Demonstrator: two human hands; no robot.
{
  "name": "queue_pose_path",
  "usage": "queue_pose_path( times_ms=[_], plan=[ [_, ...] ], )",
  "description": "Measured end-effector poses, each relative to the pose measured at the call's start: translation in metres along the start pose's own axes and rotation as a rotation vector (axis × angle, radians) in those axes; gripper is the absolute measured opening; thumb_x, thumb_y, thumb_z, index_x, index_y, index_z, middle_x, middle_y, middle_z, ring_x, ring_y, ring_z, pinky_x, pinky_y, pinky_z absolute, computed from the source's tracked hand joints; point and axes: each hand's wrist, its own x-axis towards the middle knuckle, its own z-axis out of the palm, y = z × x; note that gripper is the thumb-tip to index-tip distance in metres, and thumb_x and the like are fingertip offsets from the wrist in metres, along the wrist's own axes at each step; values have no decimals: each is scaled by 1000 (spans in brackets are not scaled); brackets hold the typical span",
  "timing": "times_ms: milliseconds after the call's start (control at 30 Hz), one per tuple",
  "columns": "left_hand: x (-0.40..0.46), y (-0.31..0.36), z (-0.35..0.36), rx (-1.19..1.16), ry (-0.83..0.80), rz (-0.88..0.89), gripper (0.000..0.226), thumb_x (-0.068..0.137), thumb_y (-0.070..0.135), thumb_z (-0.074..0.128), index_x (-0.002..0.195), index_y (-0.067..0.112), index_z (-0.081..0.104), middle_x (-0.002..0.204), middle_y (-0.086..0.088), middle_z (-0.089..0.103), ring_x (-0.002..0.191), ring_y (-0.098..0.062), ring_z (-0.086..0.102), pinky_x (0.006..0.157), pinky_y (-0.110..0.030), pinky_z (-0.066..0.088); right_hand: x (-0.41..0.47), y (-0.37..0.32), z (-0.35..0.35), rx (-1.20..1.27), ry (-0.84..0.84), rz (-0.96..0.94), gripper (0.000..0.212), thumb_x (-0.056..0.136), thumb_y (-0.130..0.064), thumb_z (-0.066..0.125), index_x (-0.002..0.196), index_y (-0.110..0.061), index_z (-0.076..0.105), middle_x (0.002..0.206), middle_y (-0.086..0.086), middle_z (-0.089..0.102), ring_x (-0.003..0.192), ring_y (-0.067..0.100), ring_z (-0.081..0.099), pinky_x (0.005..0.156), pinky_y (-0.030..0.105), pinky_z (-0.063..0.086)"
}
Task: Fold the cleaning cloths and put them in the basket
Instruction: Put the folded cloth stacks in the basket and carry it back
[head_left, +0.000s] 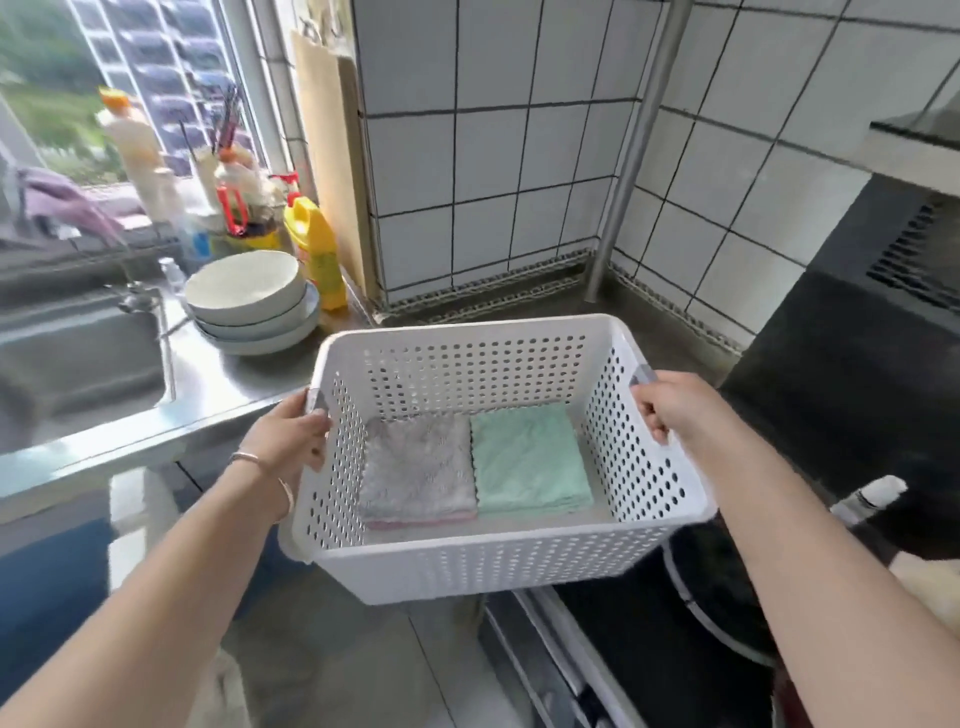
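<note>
A: Nearest, at the basket's two short sides: left hand (293, 434) clamped on the left handle, right hand (670, 408) clamped on the right handle. White perforated basket (467, 564) held level, apparently clear of the steel counter (218, 387), near its front edge and partly over the black hob (810, 415).

B: Contents?

A: On the basket floor, side by side and touching: folded grey cloth (418, 470) toward the left wall, folded mint-green cloth (527, 457) toward the right wall. A pink edge visible beneath the grey one, possibly another cloth.

B: Progress?

A: Judged near complete: folding done, cloths stowed, no loose cloth seen on the counter. Remaining, probably, only setting the basket down.

B: Farther back?

A: Stacked bowls (249, 301) at the counter's left, beside the sink (78, 358); yellow bottle (317, 254) and further bottles along the back edge below the window (145, 78).

B: Writing?

A: None legible; bottle labels too blurred for any brand.
</note>
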Motion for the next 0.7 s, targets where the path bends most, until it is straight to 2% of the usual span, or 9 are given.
queue_pose_path(
  times_ms=[67, 200, 367, 467, 700],
  plan=[
    [15, 5, 14, -44, 66, -21, 30, 95, 1, 41, 118, 14, 54, 61, -2, 42, 52, -11, 33, 41, -16, 35, 47, -12, 2, -36, -41, -3, 16, 87, -6, 47, 77, -7, 60, 59, 4, 48, 45, 15, 37, 46, 28, 33],
    [41, 18, 58, -86, 203, -3, 32, 94, 1, 39, 116, 17, 57, 64, -2, 48, 53, -14, 35, 51, -25, 34, 138, -38, 3, -135, -79, -29, 20, 85, -6, 46, 69, -6, 58, 60, 9, 52, 41, 19, 40, 46, 30, 34],
    [69, 23, 97, -92, 314, -20, 36, 93, 6, 40, 118, 24, 59, 81, -6, 55, 56, -15, 40, 60, -27, 38, 198, -57, 6, -158, -89, -55, 20, 86, -6, 45, 85, -8, 65, 59, 6, 52, 42, 18, 39, 46, 29, 33],
    [83, 20, 110, -127, 340, -49, 34, 93, 4, 41, 113, 24, 61, 69, -2, 54, 55, -15, 39, 60, -28, 36, 222, -59, 10, -137, -105, -64, 24, 89, -6, 47, 103, -6, 67, 61, 5, 53, 44, 16, 38, 47, 28, 33],
    [105, 18, 130, -139, 362, -56, 34, 93, 3, 42, 110, 25, 60, 67, 0, 53, 54, -15, 36, 56, -27, 34, 258, -48, 14, -126, -136, -58, 26, 92, -6, 45, 111, -10, 64, 67, 7, 55, 47, 16, 37, 46, 28, 32]
  ],
)
